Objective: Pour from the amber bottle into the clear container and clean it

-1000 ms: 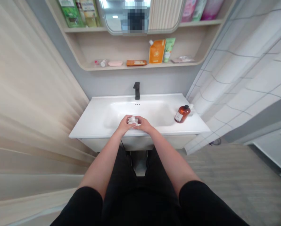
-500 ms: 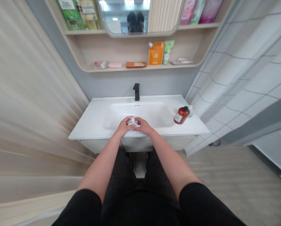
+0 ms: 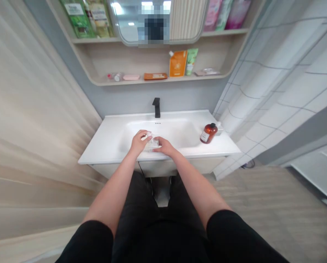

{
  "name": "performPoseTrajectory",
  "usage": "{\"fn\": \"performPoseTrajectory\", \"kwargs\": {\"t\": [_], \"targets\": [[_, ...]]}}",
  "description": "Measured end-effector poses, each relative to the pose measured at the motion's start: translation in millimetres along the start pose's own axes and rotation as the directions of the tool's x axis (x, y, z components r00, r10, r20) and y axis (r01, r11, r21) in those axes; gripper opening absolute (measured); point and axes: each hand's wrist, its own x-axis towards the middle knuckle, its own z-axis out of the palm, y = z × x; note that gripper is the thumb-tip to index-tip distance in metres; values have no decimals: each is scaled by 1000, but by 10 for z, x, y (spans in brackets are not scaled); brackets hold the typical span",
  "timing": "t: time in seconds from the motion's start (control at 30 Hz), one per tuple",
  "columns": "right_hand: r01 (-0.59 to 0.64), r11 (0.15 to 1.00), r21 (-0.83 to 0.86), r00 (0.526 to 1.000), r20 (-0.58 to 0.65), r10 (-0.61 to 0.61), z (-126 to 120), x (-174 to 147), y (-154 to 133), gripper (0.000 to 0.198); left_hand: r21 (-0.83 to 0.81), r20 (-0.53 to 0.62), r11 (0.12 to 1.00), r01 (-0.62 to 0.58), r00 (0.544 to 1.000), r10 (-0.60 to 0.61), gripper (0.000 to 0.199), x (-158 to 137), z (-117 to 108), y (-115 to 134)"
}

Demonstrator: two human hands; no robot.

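Note:
A small clear bottle (image 3: 154,143) with a white top is held between my hands over the front rim of the white sink (image 3: 177,133). My right hand (image 3: 165,146) is closed round the bottle's body from the right, thumb on the near side. With thumb and fingers, my left hand (image 3: 138,142) pinches the white cap (image 3: 149,134) at the upper left of the bottle. Whether the cap is still joined to the bottle, I cannot tell. The bottle looks tilted, and its label is too small to read.
Behind the sink stands a black faucet (image 3: 157,108). On the right counter are an amber bottle (image 3: 208,133) and a pale container (image 3: 219,128). A wall shelf (image 3: 136,82) carries an orange pouch (image 3: 177,64), a green tube (image 3: 191,62) and small items. A curtain (image 3: 37,109) hangs at left.
My left hand has shifted left and up from the bottle's side to its white top. My right hand keeps hold of the bottle, whose body is now more exposed. The camera view has turned slightly.

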Motion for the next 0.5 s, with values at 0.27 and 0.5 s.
{"fn": "performPoseTrajectory", "kwargs": {"t": [0.27,0.5], "targets": [[-36,999,-2,999,-17,36,2,-9,34,79,-216,-317,963,161,921,-225,52,194,-941,-155],[-25,999,26,1000,-7,25,1,17,82,79,0,-506,859,512,741,-442,35,6,-2089,-624]]}}
